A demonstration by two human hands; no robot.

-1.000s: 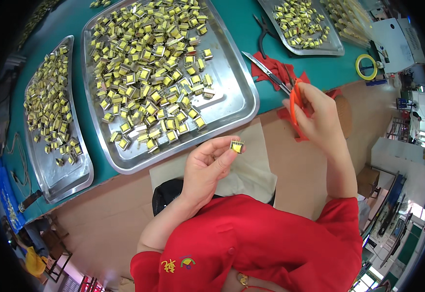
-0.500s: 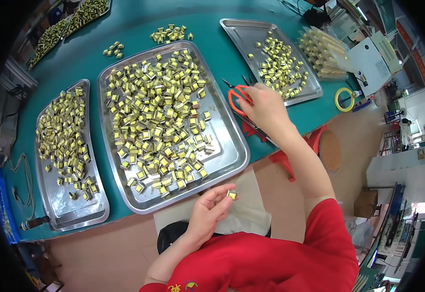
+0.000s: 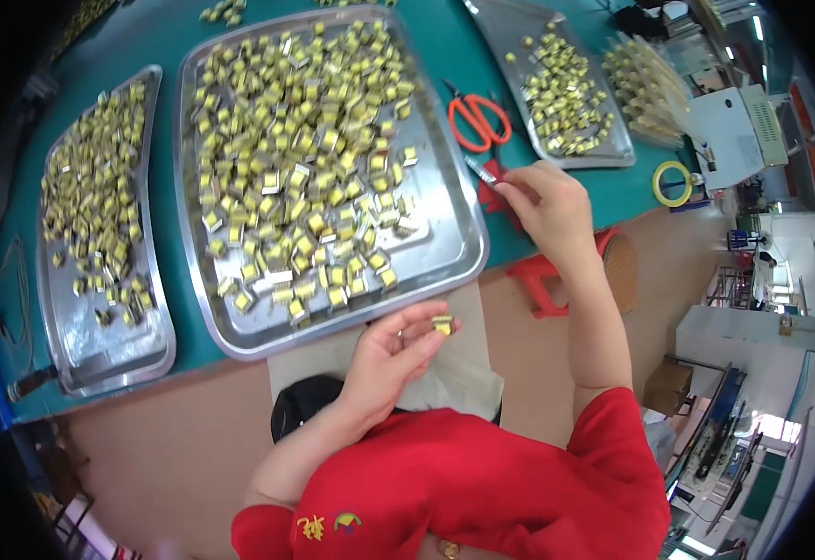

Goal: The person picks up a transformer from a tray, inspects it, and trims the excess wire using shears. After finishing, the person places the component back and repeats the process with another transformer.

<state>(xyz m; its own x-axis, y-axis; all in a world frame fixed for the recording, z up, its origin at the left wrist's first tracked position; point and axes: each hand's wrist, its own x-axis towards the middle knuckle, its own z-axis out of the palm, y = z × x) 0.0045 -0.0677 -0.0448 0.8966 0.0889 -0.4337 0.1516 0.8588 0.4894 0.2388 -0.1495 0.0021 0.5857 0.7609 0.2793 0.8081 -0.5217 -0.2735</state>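
Observation:
My left hand (image 3: 396, 359), in front of the large tray's near edge, pinches a small transformer (image 3: 442, 325) with yellow tape and a metal core between thumb and fingertips. Over the bench's right side, the thumb and fingers of my right hand (image 3: 548, 205) close on the end of a slim silver tool (image 3: 480, 169); its exact kind is unclear. Just beyond that tool lie scissors with orange-red handles (image 3: 478, 122), apart from my hand. A red object (image 3: 499, 201), partly covered, rests beneath the tool. Many similar transformers (image 3: 319, 140) fill the large metal tray (image 3: 440, 266).
A narrower metal tray (image 3: 113, 373) of transformers stands at left, and another tray (image 3: 604, 159) at far right. Beyond it are stacked clear plastic racks (image 3: 650, 89). A yellow tape roll (image 3: 672, 184) sits near the bench edge. A red stool (image 3: 543, 280) stands below.
My right hand has left the scissors, which now lie on the bench, and holds the slim silver tool nearer the edge. My left hand still holds the transformer. The whole view has shifted.

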